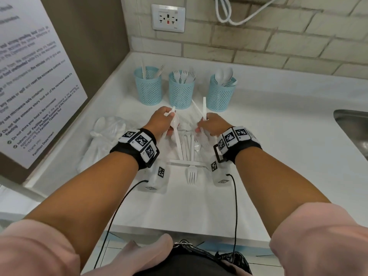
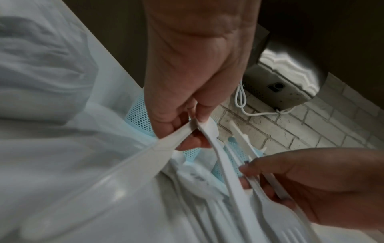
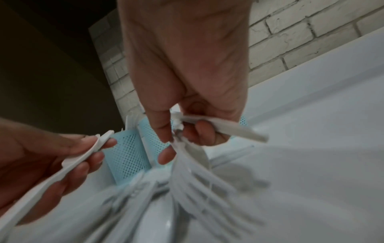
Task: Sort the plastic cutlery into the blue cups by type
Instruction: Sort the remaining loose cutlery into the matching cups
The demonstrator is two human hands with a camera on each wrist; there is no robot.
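Nearest the camera a lone fork (image 1: 192, 174) lies on the white bench (image 1: 278, 136), on the near side of the loose cutlery pile (image 1: 188, 144), tines toward the person. The pile itself holds forks, knives and at least one spoon crossed over each other; I cannot count them exactly.

Just beyond the pile, the left hand (image 1: 162, 121) pinches a spoon (image 1: 175, 124) by its handle, and the left wrist view shows a second white handle in the same pinch. The right hand (image 1: 210, 124) is curled around two white handles (image 1: 201, 110) that stick up toward the cups; their type I cannot tell.

To the left of the pile lies one crumpled plastic bag (image 1: 105, 136).

Behind the pile stand three blue cups in a row: the left cup (image 1: 148, 88) has about two pieces, the middle cup (image 1: 180, 92) has about four forks, the right cup (image 1: 220, 94) has about three spoons.

The step in hand seems to be the picking of pieces from the pile. Next, each hand probably must carry its pieces to the matching cup; the spoon belongs in the right cup, so the left hand would need to cross over.
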